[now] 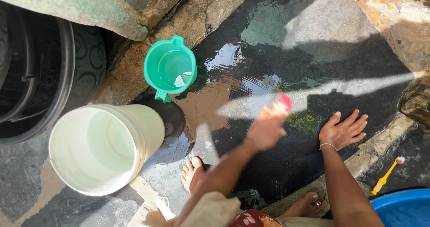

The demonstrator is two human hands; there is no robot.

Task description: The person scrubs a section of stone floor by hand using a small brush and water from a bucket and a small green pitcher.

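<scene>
Gripping a small pink scrubber (285, 100) by its near end, the left hand (267, 126) hovers over the wet dark slab (286, 39), the piece looking light and likely slippery, while the right hand (342, 129) presses open, fingers spread, on the slab beside a green patch (306, 122).

Wet dark stone floor (313, 43), puddled and partly sunlit. Directly on it: green jug (170, 68) with a little water inside; large white bucket (105, 148) just beside it; green scrub pad (306, 122). Right hand (342, 130) flat on the slab. Yellow toothbrush (386, 175) on lower ground at right.
</scene>
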